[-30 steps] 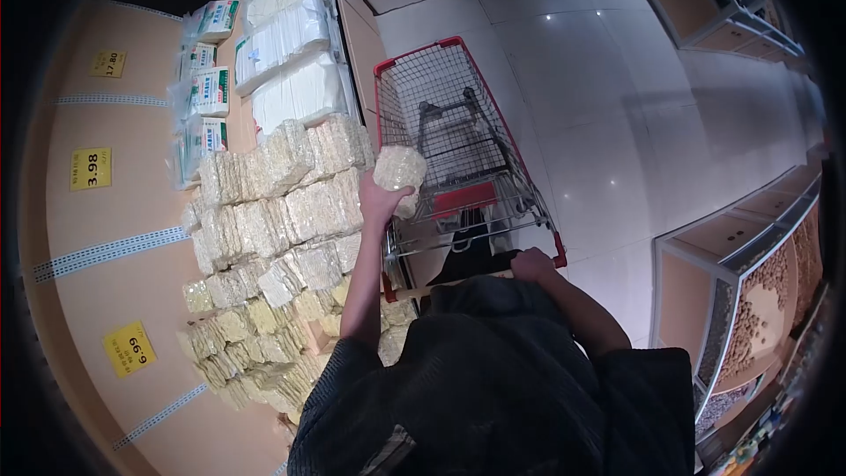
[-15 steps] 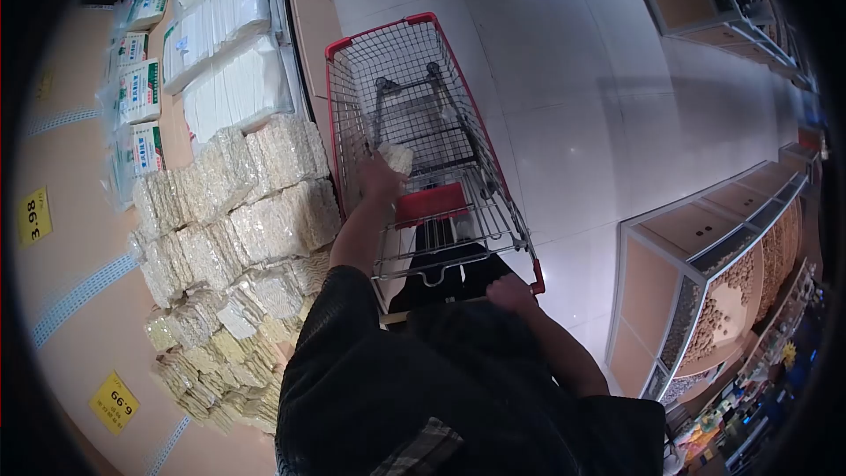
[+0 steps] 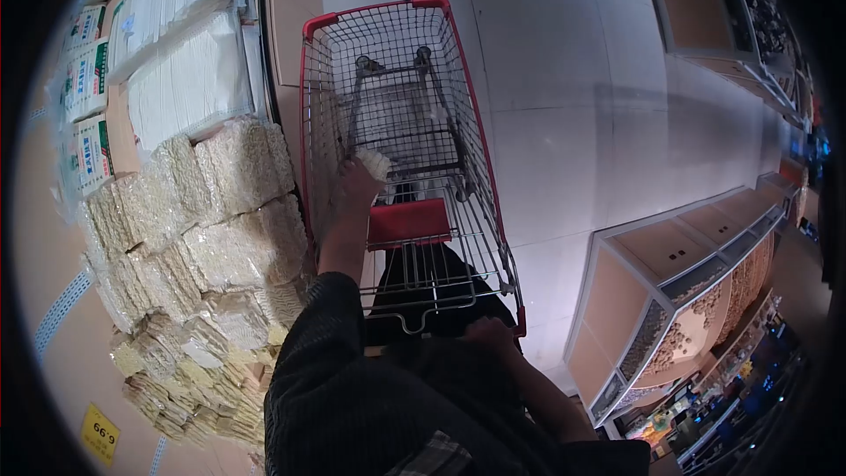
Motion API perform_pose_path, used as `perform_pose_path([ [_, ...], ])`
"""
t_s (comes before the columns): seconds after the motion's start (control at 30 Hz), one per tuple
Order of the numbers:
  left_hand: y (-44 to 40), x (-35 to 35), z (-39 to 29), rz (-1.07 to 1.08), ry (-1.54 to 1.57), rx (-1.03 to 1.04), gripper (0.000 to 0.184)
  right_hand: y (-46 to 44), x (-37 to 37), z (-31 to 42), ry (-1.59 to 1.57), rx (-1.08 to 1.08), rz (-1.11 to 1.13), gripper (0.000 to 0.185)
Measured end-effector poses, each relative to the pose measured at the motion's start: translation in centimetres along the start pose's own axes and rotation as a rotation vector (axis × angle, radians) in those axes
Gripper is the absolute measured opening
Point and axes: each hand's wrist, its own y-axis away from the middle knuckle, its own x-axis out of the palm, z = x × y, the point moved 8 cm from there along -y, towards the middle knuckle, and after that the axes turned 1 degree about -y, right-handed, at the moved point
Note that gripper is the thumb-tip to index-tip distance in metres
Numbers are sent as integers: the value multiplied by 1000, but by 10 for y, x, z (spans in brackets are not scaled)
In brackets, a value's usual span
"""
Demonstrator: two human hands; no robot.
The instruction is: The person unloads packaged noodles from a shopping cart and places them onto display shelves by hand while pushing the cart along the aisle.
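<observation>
My left hand (image 3: pixel 358 183) reaches into the left side of the wire shopping cart (image 3: pixel 401 115), its fingers closed on a pale, ridged pack of dried noodles (image 3: pixel 376 163). The pack is inside the basket area, partly covered by the hand. Beside the cart's rear right corner, my right hand (image 3: pixel 491 333) is curled on the cart handle, most of which is hidden by the hand and my dark clothing. A red child-seat flap (image 3: pixel 409 223) lies just right of my left forearm.
To the left, a display holds stacked packs of dried noodles (image 3: pixel 238 242), with white packages (image 3: pixel 189 79) beyond them. A yellow price tag (image 3: pixel 100 433) sits at lower left. Bins of loose goods (image 3: pixel 696 326) stand at right, along the tiled floor (image 3: pixel 546 150).
The display and cart have shifted left in view. My left hand still holds the noodle pack, slightly further left and lower in the frame. My right hand appears lower and further left.
</observation>
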Motion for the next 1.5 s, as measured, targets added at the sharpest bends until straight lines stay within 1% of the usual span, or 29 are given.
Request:
perform_pose_path([
  [0.03, -3, 1, 1, 14, 16, -14, 116, 0, 2, -1, -15, -18, -15, 33],
  [0.17, 7, -17, -4, 102, 137, -59, 109, -3, -2, -1, 29, 22, 17, 31],
  [0.27, 20, -25, -9, 61, 196, -95, 102, -5, -16, 2, 31, 27, -29, 26],
  [0.37, 36, -19, -1, -183, 243, -20, 94, -4, -11, -1, 53, 34, -59, 21],
  [0.47, 77, -48, 3, -295, 439, 160, 86, -2, -2, -7, 72, 44, -61, 16],
  [0.53, 105, -71, 6, -271, 444, 203, 79, 1, 13, -11, 71, 34, -54, 14],
  [0.57, 122, -82, 11, -255, 445, 210, 76, 3, 8, -12, 63, 43, -79, 14],
  [0.63, 157, -113, 25, -413, 527, 327, 71, 2, -3, -12, 51, 17, -118, 14],
  [0.67, 179, -130, 40, -498, 559, 367, 68, 4, -5, -13, 45, 10, -174, 14],
  [0.7, 210, -158, 54, -643, 666, 397, 57, 7, 2, -16, 36, -7, -229, 15],
  [0.77, 245, -169, 82, -615, 737, 312, 51, 11, 8, -20, -14, -45, -319, 19],
  [0.8, 265, -169, 96, -602, 776, 271, 48, 12, 15, -22, -8, -60, -295, 20],
  [0.83, 291, -171, 107, -665, 741, 239, 43, 11, 21, -25, 2, -67, -276, 22],
  [0.9, 335, -144, 124, -669, 725, 216, 39, 6, 30, -33, 25, -70, -236, 26],
  [1.0, 379, -96, 136, -655, 777, 237, 34, -2, 34, -39, 123, 22, -35, 26],
  [1.03, 387, -84, 139, -659, 790, 251, 33, -3, 31, -39, 120, 34, -6, 26],
  [1.13, 396, -81, 137, -703, 813, 201, 32, -2, 18, -32, 126, 76, 56, 26],
  [1.17, 396, -76, 135, -735, 772, 243, 33, -2, 15, -32, 142, 76, 65, 26],
  [1.27, 407, -74, 137, -859, 789, 316, 33, -1, 8, -28, 165, 61, 76, 29],
  [1.3, 403, -69, 138, -751, 777, 242, 31, -1, 6, -27, 166, 56, 70, 30],
  [1.4, 424, -76, 147, -863, 912, 229, 31, 1, 7, -25, 184, 20, 72, 31],
  [1.43, 426, -74, 148, -836, 898, 186, 31, 0, 8, -26, 206, 23, 72, 30],
  [1.5, 432, -72, 148, -877, 894, 182, 32, 1, 12, -29, 240, 39, 78, 30],
])
